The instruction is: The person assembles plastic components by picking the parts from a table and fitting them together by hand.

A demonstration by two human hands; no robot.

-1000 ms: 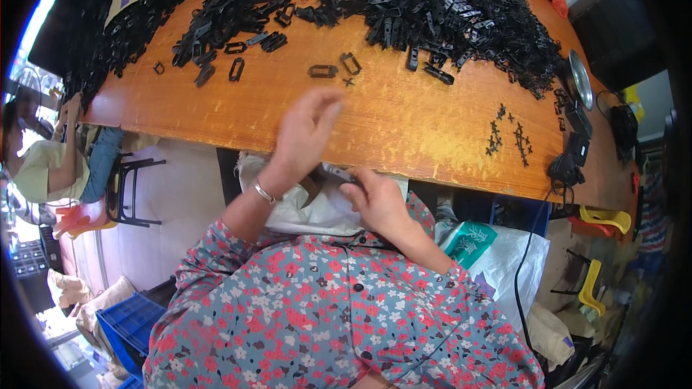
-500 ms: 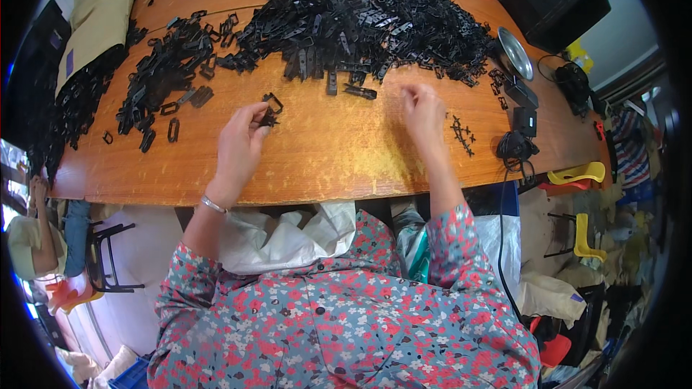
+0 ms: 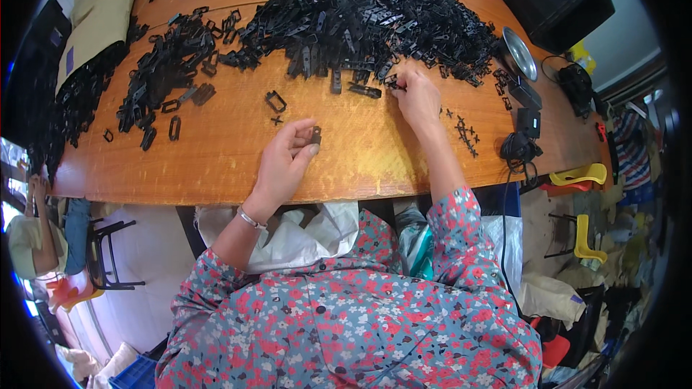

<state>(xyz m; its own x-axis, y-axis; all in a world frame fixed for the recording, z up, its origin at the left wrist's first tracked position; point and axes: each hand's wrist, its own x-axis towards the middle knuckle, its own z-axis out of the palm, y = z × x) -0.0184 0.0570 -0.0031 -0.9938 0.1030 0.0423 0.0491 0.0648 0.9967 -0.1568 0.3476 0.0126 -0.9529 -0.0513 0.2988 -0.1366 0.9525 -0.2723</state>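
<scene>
Between the fingertips and thumb of my left hand (image 3: pixel 283 161) is a small flat black plastic part (image 3: pixel 316 135), held low over the table. My right hand (image 3: pixel 418 97) is closed in a pinch at the front edge of the right-hand heap (image 3: pixel 432 25), on a small black plastic piece (image 3: pixel 392 82) that the fingers partly hide. A black rectangular frame (image 3: pixel 275 101) lies beyond my left hand, a tiny black cross-shaped piece (image 3: pixel 277 120) just in front of it. Left of my right fingertips rests a longer black clip-like part (image 3: pixel 365 90).
Another heap of black parts (image 3: pixel 310 25) and a looser pile (image 3: pixel 162 65) cover the table's far and left side. Several cross-shaped pieces (image 3: pixel 467 135) lie right of my right forearm. Farther right are a metal bowl (image 3: pixel 517 54), black boxes (image 3: pixel 528 122) and a cable (image 3: pixel 503 234).
My left hand has let go of the rectangular frame and moved right and nearer, now with a flat part. My right hand has moved slightly left to the heap's edge and pinches a piece.
</scene>
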